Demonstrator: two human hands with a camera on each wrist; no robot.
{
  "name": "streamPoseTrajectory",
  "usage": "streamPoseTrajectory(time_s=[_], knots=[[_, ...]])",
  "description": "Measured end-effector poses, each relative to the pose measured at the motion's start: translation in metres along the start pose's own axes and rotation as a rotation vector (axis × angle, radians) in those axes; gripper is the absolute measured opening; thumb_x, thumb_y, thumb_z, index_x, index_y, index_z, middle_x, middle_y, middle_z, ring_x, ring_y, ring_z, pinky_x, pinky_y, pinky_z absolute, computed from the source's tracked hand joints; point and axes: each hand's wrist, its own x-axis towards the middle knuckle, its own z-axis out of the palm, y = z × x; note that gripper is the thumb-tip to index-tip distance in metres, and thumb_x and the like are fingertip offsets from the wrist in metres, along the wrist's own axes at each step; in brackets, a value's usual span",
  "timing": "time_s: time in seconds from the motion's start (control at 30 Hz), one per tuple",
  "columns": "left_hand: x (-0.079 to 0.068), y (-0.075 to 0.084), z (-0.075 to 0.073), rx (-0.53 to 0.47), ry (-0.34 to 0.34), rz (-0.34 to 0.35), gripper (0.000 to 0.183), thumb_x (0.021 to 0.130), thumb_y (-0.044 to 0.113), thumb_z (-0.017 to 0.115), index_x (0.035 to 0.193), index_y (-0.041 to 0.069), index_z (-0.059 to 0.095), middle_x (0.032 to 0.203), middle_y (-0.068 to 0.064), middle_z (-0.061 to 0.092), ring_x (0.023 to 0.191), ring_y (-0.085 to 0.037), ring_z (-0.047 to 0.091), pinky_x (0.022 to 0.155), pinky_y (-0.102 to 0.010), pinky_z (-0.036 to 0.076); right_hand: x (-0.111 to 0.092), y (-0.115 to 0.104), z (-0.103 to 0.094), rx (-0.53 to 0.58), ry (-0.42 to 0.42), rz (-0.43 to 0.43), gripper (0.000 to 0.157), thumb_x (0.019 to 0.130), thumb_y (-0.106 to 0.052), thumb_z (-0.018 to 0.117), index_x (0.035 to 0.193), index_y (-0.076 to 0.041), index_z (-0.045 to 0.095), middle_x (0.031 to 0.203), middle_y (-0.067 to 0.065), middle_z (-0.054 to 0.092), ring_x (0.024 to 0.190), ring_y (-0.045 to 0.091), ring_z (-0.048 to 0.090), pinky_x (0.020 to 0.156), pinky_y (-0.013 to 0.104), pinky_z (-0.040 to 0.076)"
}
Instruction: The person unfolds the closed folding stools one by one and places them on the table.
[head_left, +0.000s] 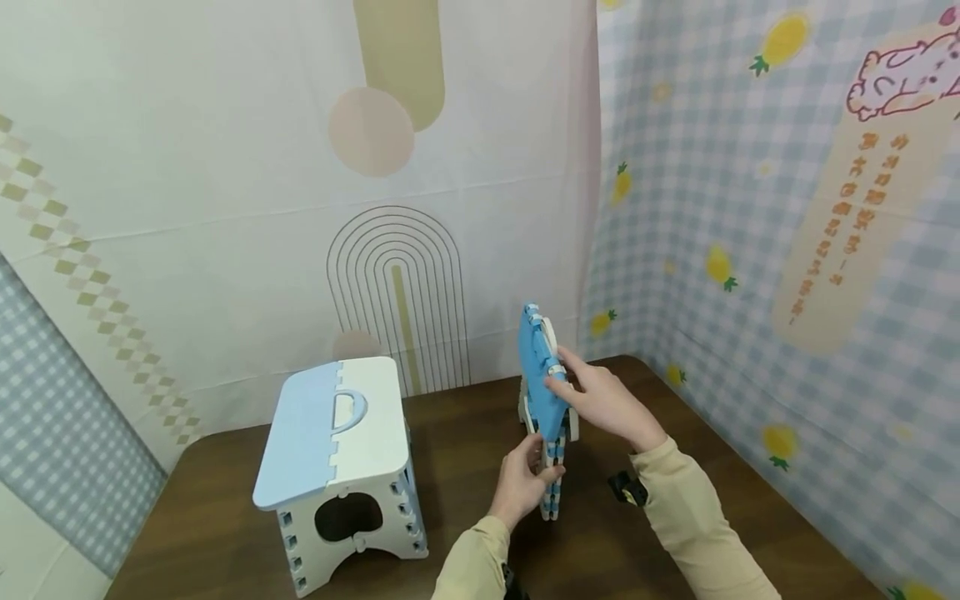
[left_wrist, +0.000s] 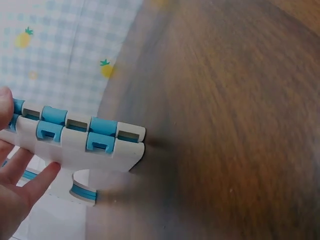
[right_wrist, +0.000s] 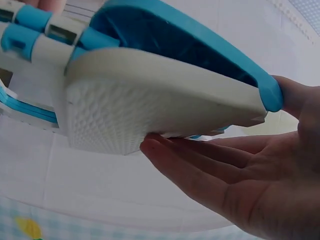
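Note:
A blue and white folding stool, mostly folded up, stands upright on the table between both hands. My left hand grips its lower hinged side; in the left wrist view the fingers lie against the white leg panel. My right hand holds the upper part. In the right wrist view its thumb is at the blue seat half and its fingers touch the textured white seat half. These two halves lean together, with a wedge-shaped gap between them.
A second folding stool, light blue and white with a handle in its seat, stands unfolded on the left of the dark wooden table. Printed cloths hang behind and on the right side. The table's rounded back right corner lies beyond the right hand.

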Motion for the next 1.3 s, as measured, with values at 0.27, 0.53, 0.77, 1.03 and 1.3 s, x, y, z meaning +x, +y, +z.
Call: streamPoseTrajectory(time_s=[0.27,0.53,0.77,1.03,1.3], knots=[[0.001,-0.006,0.005,-0.053,0.031,0.031,0.037,0.087,0.014,0.073,0.123,0.015,0.063,0.113,-0.008,0.072,0.102,-0.020,0.069,0.087,-0.034,0.056,-0.005,0.006,0.016,0.117,0.031,0.046,0.071,0.101,-0.047,0.044,0.157,-0.014,0.015,0.151,0.024,0.039,0.132,0.040,0.049,0.102,0.054,0.047],[0.004,-0.003,0.005,-0.078,0.034,0.035,0.040,0.088,0.015,0.072,0.126,0.016,0.061,0.119,-0.008,0.070,0.108,-0.021,0.068,0.090,-0.038,0.055,-0.013,0.029,0.029,0.336,0.035,0.002,0.075,0.101,-0.040,0.048,0.157,-0.019,0.002,0.162,0.020,0.014,0.147,0.042,0.021,0.115,0.061,0.027],[0.002,-0.005,0.007,-0.077,0.041,0.038,0.038,0.089,0.014,0.070,0.127,0.017,0.060,0.123,-0.007,0.069,0.111,-0.024,0.066,0.092,-0.042,0.054,-0.028,0.070,0.069,0.551,0.066,0.197,0.077,0.099,-0.035,0.055,0.157,-0.015,0.008,0.161,0.019,0.018,0.147,0.043,0.021,0.116,0.060,0.027],[-0.001,-0.010,0.008,-0.070,0.058,0.068,0.040,0.090,0.004,0.064,0.128,0.013,0.059,0.121,-0.011,0.069,0.109,-0.024,0.067,0.091,-0.036,0.055,-0.031,0.092,0.118,0.588,0.198,0.289,0.056,0.094,-0.034,0.064,0.140,-0.007,0.048,0.133,0.017,0.059,0.121,0.029,0.056,0.101,0.048,0.049],[-0.002,-0.012,0.008,-0.065,0.052,0.102,0.038,0.090,0.011,0.068,0.128,0.012,0.059,0.121,-0.012,0.069,0.109,-0.025,0.067,0.091,-0.040,0.056,-0.031,0.105,0.122,0.560,0.247,0.239,0.048,0.095,-0.030,0.063,0.136,-0.007,0.054,0.130,0.018,0.061,0.120,0.031,0.057,0.099,0.047,0.051]])
